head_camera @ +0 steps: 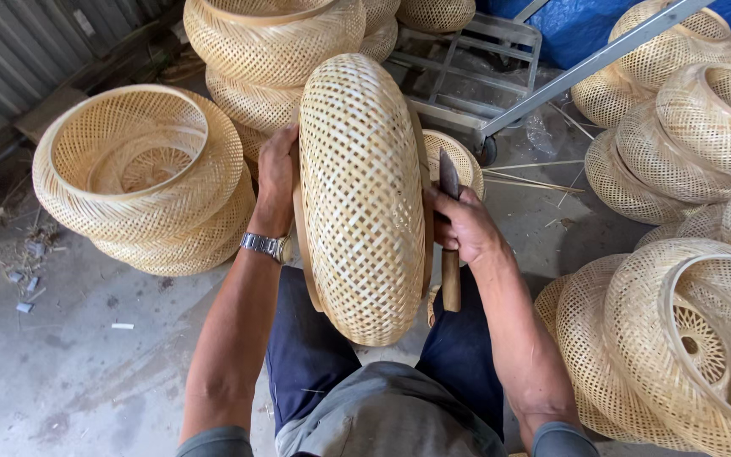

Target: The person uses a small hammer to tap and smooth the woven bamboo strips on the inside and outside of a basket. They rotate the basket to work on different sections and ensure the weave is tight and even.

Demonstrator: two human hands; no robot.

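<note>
A round woven bamboo basket [359, 199] stands on edge on my lap, between my knees. My left hand [276, 179] grips its left rim; a metal watch sits on that wrist. My right hand [463, 224] presses against the basket's right rim and holds a knife [450, 245] with a wooden handle, blade pointing up along the rim. The far side of the basket is hidden.
Stacks of similar woven baskets stand at the left [141, 178], behind [272, 51] and at the right [678, 338]. A metal trolley frame [475, 72] and a slanted metal bar [602, 55] lie behind. Bamboo strips litter the concrete floor [86, 355].
</note>
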